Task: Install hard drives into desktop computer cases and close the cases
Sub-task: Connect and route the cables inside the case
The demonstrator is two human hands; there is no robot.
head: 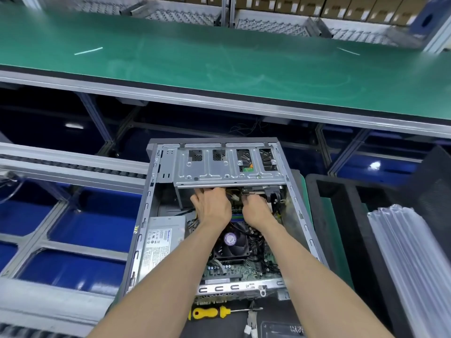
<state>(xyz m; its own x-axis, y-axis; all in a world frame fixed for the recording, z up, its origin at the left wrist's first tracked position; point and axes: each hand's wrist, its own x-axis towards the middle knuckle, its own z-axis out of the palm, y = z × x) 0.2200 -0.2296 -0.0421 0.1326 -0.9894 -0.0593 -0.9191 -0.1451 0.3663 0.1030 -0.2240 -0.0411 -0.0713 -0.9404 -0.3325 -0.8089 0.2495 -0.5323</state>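
Note:
An open grey desktop case point(151, 206) lies flat in front of me with its side panel off. Inside show the power supply point(162, 242), the CPU fan point(230, 242) and the motherboard point(234, 269). A silver drive cage point(219, 169) spans the far end. Both hands reach under the cage's near edge. My left hand point(212, 206) has its fingers spread against the cage underside. My right hand point(256, 208) is curled around a hard drive point(253, 190) that is partly tucked under the cage. Cables point(274, 198) hang to the right of it.
A yellow-handled screwdriver point(210, 312) lies just in front of the case. A green conveyor belt point(219, 62) runs across the far side. A roller track point(73, 164) sits at left, black trays point(341, 191) and a stack of clear plastic point(410, 252) at right.

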